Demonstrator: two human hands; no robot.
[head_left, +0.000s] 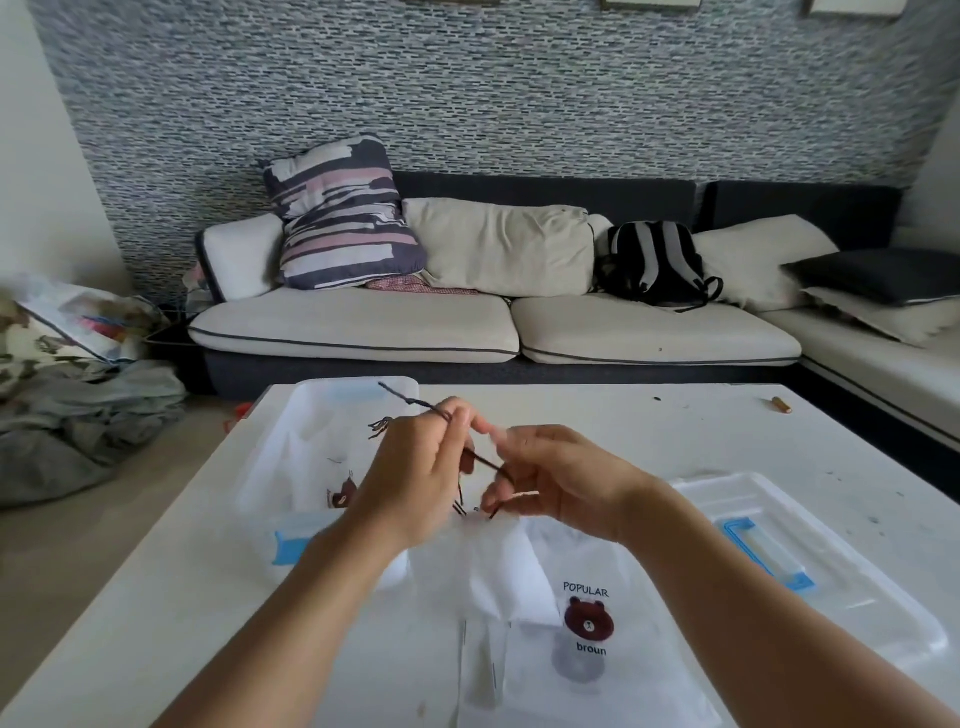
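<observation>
Centre of frame, above the bench (623, 426): noted a dark cord (409, 401) held between both hands. Left hand (415, 467) curled, pinching the cord near its upper stretch, with one end sticking out toward the upper left. Right hand (561, 478) curled narrow, gripping the lower stretch; loose ends hanging just above the top edge of a white bag (524, 571) printed with a brown bear, lying flat at lower centre.

Left of centre: clear plastic box (332, 387), open, blue latch on its near end. Inside: more white bags, one bear print visible, plus a few short dark cord pieces (382, 426); exact count impossible to tell.

Right of frame: clear lid (857, 597) with blue handle, flat on the bench, well apart from the box.
</observation>
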